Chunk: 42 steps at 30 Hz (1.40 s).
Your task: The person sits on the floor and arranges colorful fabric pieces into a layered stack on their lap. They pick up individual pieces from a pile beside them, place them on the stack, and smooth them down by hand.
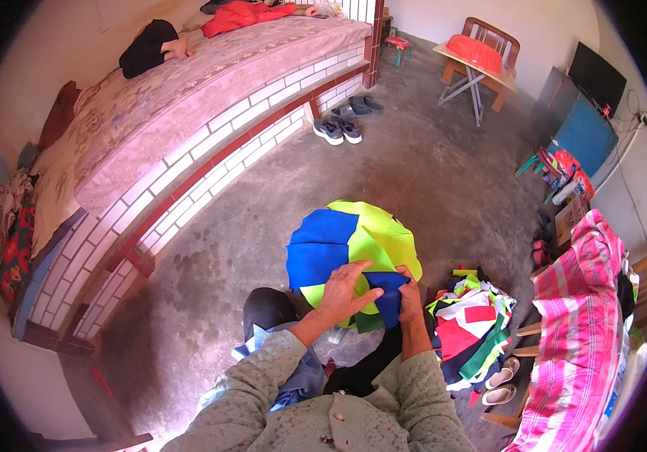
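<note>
A round patchwork of blue and lime-green fabric wedges (353,241) rests over my knees. My left hand (346,290) lies flat on its near edge, fingers spread, pressing the cloth down. My right hand (408,295) pinches a dark blue fabric piece (387,290) against that same edge, beside a dark green piece beneath it. Both forearms wear a grey-green knitted sleeve.
A heap of coloured fabric scraps (470,324) lies on the concrete floor at my right. A pink striped cloth (579,331) covers furniture further right. A raised brick bed platform (210,143) runs along the left, a person lying on it. Shoes (338,129) and a folding table (474,68) stand further off.
</note>
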Tool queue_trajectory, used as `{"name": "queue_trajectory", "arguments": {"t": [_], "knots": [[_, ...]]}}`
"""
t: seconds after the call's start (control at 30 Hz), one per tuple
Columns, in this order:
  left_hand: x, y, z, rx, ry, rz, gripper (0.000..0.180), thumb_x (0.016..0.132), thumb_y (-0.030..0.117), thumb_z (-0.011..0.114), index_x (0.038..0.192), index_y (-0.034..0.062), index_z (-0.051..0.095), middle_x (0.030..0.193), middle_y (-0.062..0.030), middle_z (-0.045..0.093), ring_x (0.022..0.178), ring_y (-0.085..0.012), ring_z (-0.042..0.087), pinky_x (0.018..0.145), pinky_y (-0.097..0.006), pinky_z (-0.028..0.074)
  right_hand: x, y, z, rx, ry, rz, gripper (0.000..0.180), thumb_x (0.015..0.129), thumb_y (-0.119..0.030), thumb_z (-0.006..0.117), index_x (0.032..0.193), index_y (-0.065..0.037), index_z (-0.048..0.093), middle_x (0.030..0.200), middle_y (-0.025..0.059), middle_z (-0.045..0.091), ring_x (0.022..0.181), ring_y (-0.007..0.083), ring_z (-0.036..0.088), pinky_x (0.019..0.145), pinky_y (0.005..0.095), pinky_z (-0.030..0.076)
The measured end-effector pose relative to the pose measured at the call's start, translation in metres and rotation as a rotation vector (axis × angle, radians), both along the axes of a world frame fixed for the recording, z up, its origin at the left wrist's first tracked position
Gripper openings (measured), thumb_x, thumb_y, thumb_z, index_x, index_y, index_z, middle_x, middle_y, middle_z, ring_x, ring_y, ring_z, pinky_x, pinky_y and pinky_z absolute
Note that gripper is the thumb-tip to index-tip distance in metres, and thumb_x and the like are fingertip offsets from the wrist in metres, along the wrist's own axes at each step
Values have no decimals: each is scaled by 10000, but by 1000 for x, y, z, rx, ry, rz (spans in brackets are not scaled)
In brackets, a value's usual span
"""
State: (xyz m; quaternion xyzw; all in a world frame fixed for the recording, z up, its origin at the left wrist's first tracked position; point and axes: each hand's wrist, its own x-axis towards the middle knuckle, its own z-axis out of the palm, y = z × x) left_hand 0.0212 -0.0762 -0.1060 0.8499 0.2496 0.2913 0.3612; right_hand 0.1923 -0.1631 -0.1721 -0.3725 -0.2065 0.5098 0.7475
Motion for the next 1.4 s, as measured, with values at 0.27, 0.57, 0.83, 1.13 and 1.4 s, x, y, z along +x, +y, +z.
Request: {"name": "queue_trajectory", "arguments": {"t": [0.27, 0.57, 0.83, 1.13, 1.4], "knots": [[10, -1, -31, -250, -230, -70, 237, 737, 116, 732, 933, 23, 636, 931, -130, 651, 878, -292, 627, 776, -358, 490, 4, -4, 1, -121, -262, 111, 264, 694, -103, 582, 957, -88, 562, 873, -14, 537, 763, 86, 532, 666, 215, 443], [-1, 0, -23, -571, -366, 66, 188, 876, 167, 643, 936, -11, 655, 847, -58, 658, 786, -131, 597, 717, -277, 481, -4, 2, 15, -83, -16, 53, 182, 780, -158, 695, 908, -119, 571, 786, -26, 581, 678, 70, 552, 626, 207, 449], [-12, 12, -14, -1030, -598, 430, 273, 844, 305, 694, 908, 42, 663, 862, -3, 642, 744, -107, 563, 684, -264, 468, -1, 7, 10, -65, 27, 8, 128, 821, -93, 674, 886, -114, 565, 787, -42, 577, 698, 68, 556, 652, 207, 457], [-29, 25, -44, -1247, -713, 267, 480, 866, 288, 663, 1253, 53, 502, 1198, -84, 583, 1084, -226, 562, 967, -395, 437, -9, 11, 14, -155, -56, -63, 231, 811, -72, 686, 1004, -99, 561, 858, -28, 567, 761, 77, 559, 687, 220, 467], [-36, 36, -26, -1300, -854, 398, 483, 826, 316, 711, 1192, 49, 546, 1141, -94, 609, 1026, -230, 589, 919, -415, 472, -16, 8, 22, -184, -436, 8, 354, 754, -13, 702, 1066, -94, 555, 894, -6, 549, 850, 107, 548, 772, 240, 442]]}}
